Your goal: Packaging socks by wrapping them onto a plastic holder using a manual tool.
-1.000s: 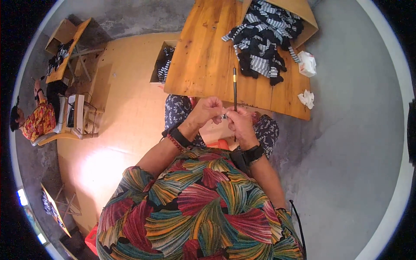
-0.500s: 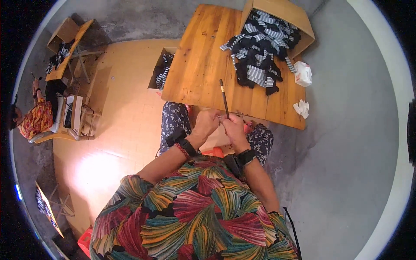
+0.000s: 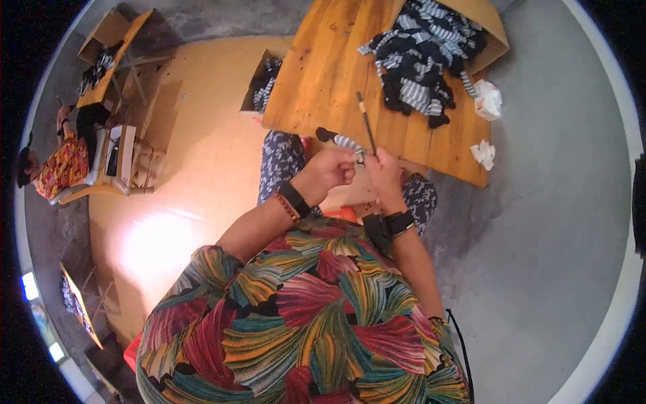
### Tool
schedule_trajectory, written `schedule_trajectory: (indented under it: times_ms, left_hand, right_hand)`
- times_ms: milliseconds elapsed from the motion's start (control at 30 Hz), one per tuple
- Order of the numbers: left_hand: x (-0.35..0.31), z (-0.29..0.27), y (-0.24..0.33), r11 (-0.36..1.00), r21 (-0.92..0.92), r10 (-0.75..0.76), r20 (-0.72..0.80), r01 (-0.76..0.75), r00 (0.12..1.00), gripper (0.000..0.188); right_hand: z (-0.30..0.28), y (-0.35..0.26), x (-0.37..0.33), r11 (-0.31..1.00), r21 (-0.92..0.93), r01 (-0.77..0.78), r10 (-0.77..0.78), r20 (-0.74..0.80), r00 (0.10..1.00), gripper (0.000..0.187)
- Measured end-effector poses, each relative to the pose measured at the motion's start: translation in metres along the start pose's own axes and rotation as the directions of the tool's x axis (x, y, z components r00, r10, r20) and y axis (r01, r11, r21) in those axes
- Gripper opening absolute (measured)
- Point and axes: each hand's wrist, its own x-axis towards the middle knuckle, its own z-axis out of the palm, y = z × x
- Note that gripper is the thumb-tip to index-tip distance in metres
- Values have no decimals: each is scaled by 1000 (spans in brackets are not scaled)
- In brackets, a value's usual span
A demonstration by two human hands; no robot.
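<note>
My left hand [image 3: 329,171] has its fingers closed on the end of a small striped sock [image 3: 346,142], grey and white with a black tip that reaches over the table's near edge. Close beside it, my right hand [image 3: 384,176] is wrapped round a slim black rod [image 3: 367,121] with a pale band near its upper end. The rod points up and away, tilted slightly left. Both hands meet at the near end of the sock; the fingertips there are too small to make out exactly.
On the wooden table [image 3: 316,81], a tipped cardboard box [image 3: 494,44] spills a pile of black and grey striped socks [image 3: 417,74]. A tissue pack [image 3: 488,99] and crumpled tissue [image 3: 483,155] lie right. Another sock box [image 3: 252,101] stands left. A person [image 3: 64,168] sits far left.
A striped sock now extends from my left hand toward the table; before, only a small pale bit showed between the fingers. My hands have moved slightly apart, and the whole view has shifted.
</note>
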Motion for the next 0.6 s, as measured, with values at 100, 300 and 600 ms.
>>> schedule_trajectory:
  times_ms: [100,300,600]
  left_hand:
    - [-8,-2,5,990,44,-138,401,131,906,10]
    - [-29,-3,16,929,279,137,346,-242,928,12]
    - [-8,10,-3,549,614,626,148,-568,765,6]
  right_hand:
    - [-8,-10,-6,989,147,-16,12,24,1000,13]
    - [-19,-52,-25,658,627,-418,244,348,905,6]
    - [-17,-58,-25,855,443,-269,83,394,915,8]
